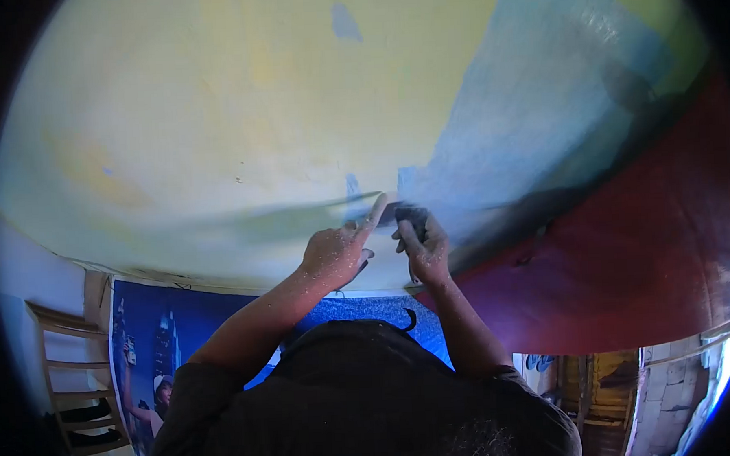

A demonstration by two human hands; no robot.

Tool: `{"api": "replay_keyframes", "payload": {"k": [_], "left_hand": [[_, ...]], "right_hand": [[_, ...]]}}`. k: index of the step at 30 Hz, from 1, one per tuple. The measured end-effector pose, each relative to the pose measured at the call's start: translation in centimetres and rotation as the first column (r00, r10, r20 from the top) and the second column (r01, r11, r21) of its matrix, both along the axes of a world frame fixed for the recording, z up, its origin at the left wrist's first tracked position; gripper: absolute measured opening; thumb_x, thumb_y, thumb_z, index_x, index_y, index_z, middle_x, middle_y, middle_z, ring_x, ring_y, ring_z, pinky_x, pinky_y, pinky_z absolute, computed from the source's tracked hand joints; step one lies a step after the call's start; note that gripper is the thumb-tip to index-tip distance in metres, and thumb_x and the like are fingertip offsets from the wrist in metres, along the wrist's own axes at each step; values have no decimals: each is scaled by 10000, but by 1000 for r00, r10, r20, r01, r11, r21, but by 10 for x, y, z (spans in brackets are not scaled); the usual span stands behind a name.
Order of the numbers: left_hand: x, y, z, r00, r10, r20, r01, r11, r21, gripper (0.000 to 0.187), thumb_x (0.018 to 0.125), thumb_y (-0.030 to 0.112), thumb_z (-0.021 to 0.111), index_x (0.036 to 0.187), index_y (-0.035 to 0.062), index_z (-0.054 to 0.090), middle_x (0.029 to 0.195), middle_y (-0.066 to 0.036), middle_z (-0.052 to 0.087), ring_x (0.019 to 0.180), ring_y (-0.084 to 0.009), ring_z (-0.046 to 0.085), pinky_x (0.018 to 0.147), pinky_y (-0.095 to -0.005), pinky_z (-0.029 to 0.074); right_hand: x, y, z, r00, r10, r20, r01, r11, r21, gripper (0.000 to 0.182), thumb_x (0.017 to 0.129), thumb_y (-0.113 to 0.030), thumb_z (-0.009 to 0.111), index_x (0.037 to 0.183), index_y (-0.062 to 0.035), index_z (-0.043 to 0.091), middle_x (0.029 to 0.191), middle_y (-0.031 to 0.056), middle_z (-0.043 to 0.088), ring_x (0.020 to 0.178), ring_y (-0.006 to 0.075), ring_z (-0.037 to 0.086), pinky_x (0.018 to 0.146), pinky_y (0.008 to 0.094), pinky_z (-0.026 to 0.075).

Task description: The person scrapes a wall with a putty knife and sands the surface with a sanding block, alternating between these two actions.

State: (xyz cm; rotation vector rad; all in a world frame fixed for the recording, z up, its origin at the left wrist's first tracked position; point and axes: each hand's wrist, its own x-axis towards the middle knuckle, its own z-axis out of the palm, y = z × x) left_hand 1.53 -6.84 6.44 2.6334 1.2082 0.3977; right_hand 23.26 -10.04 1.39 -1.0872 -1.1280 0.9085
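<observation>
Right hand (427,256) clamps its grip on a dark block (413,217) at a patchy painted surface (295,109).
The left hand (333,252) (flecked with pale specks) extends one finger, grip apart, with the block at its two o'clock.

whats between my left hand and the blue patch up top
Just pale yellow-green surface, shadowed near your left hand; no object before the blue patch, as the head view shows.

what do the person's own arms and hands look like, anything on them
Both hands are bare, with no gloves. Pale specks dot the left hand and forearm, and the right hand looks dusty at the fingers. The dark sleeves are short, leaving both forearms uncovered.
</observation>
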Motion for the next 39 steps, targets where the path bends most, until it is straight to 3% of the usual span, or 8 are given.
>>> {"api": "replay_keyframes", "payload": {"k": [4,8,13,16,17,30,33,39], "left_hand": [[-7,-4,-19,997,-5,-71,0,998,-70,1173,927,296,842,1797,293,55,1074,-207,776,831,-428,775,735,-538,639],[-5,-3,-46,985,-64,-160,51,995,-86,1143,931,276,833,1795,303,84,1079,-204,769,834,-428,773,727,-536,637],[3,0,-55,994,-77,-79,74,996,-45,1139,938,225,821,1794,338,77,1027,-189,767,770,-401,776,650,-522,630],[5,1,-51,995,-53,-85,52,999,-14,1127,942,207,816,1793,348,91,1014,-179,770,744,-383,782,621,-510,631],[6,3,-47,994,-41,-97,40,999,-9,1121,941,204,816,1792,349,102,1017,-178,771,744,-380,784,620,-507,633],[7,13,-42,999,-38,-5,38,999,18,1063,935,168,808,1774,388,192,1078,-197,772,803,-393,796,657,-502,649],[9,15,-36,996,-25,-83,18,997,-80,1035,947,231,816,1768,374,202,1146,-197,752,896,-428,780,723,-525,638],[9,20,-40,999,-40,-19,38,995,-94,1018,936,244,824,1761,367,241,1226,-209,749,906,-438,779,753,-527,642]], "right_hand": [[1,-16,-38,999,33,-34,-39,983,-179,273,1121,-140,668,1334,30,680,989,83,751,833,119,686,697,279,571],[-10,0,-38,995,60,-75,-68,990,-120,276,1120,-149,676,1328,32,680,995,84,748,821,117,680,700,278,571],[-15,15,-32,999,27,-44,-30,997,-74,208,1142,-170,647,1228,18,669,947,54,701,752,82,618,634,257,515],[-19,8,-22,994,6,-112,-12,998,-59,216,1153,-181,632,1247,13,650,939,58,696,730,78,604,620,257,498],[-18,8,-15,998,22,-60,-26,998,-60,227,1166,-200,612,1259,6,634,932,62,694,721,77,595,615,257,491],[-19,12,-10,1000,-18,21,18,1000,-17,281,1188,-290,564,1229,-19,626,874,40,668,696,67,575,598,247,469],[-19,12,-14,999,-37,16,38,998,-46,284,1183,-301,575,1228,-26,629,864,30,668,692,64,574,604,243,463],[-15,12,-11,999,-24,43,26,999,-32,295,1180,-302,582,1249,-19,630,869,30,668,715,70,585,629,252,470]]}}
